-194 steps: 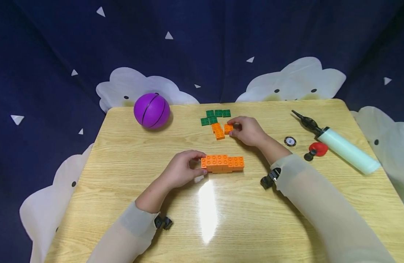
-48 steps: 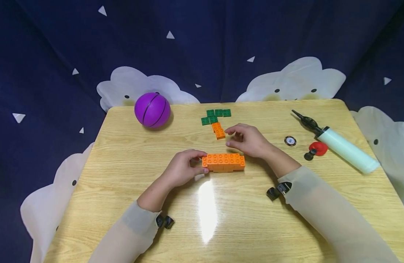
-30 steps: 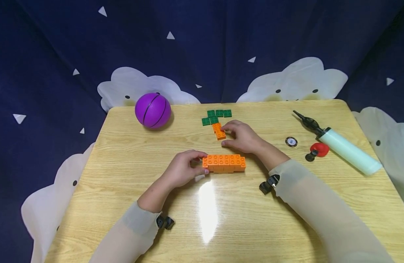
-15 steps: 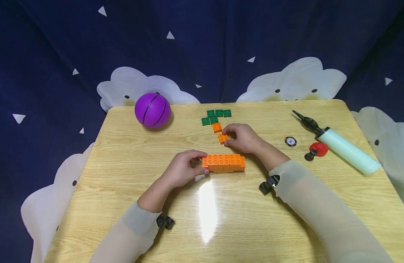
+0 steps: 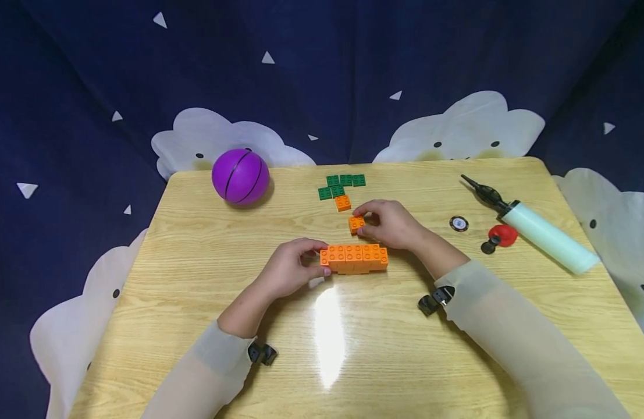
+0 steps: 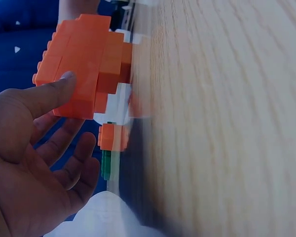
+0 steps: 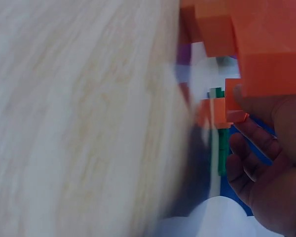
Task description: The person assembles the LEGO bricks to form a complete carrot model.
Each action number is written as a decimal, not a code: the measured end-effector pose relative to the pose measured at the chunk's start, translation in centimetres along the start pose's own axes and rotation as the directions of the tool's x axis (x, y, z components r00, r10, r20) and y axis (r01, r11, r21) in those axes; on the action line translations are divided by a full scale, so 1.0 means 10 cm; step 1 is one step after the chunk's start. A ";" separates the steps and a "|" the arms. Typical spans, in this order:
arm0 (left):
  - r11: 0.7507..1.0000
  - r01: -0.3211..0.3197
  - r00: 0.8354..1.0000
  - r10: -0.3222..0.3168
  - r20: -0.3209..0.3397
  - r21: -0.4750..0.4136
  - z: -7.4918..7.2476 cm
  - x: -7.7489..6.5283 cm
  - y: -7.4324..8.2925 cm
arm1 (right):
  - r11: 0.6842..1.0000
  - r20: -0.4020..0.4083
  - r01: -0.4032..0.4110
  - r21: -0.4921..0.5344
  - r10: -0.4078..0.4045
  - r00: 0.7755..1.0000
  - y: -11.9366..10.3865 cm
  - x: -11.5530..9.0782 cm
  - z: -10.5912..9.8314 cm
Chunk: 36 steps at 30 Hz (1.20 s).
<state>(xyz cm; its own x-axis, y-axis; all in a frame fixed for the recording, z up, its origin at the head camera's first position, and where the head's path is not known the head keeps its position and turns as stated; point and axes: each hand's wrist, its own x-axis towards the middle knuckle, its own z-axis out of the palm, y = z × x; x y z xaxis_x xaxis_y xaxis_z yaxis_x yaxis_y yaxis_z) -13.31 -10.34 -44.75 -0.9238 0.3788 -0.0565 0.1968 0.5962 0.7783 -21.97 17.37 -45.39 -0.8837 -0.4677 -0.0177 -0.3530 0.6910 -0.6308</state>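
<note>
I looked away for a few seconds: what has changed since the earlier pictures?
The right grip has taken hold of a loose orange brick and drawn it away from its orange neighbour, toward the orange stack, whose top row is now longer. The left grip still holds the stack; the purple ball and green bricks stayed put.

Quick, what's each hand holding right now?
Left hand: holding one end of the long orange plastic brick stack.
Right hand: pinching a small, square orange plastic brick.
</note>
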 end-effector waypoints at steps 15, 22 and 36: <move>1.000 0.006 1.000 -0.006 0.000 0.005 0.01 0.01 -0.01 | 0.995 -0.051 0.093 0.039 -0.091 0.995 -0.34 -0.23 -0.18; 1.000 0.009 1.000 -0.009 -0.007 0.018 0.02 0.02 0.00 | 0.985 -0.075 0.160 0.059 -0.156 0.985 -0.48 -0.34 -0.21; 0.999 0.008 1.000 -0.007 -0.014 0.031 0.02 0.07 0.02 | 0.976 -0.052 0.211 0.047 -0.208 0.977 -0.62 -0.50 -0.19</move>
<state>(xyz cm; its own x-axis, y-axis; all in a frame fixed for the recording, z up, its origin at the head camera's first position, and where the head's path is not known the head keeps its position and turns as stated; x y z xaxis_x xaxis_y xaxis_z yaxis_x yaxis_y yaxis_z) -13.84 -9.85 -44.78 -0.9296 0.3646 -0.0538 0.1996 0.6208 0.7582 -15.96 16.48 -39.89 -0.8054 -0.5723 0.1541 -0.5166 0.5503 -0.6560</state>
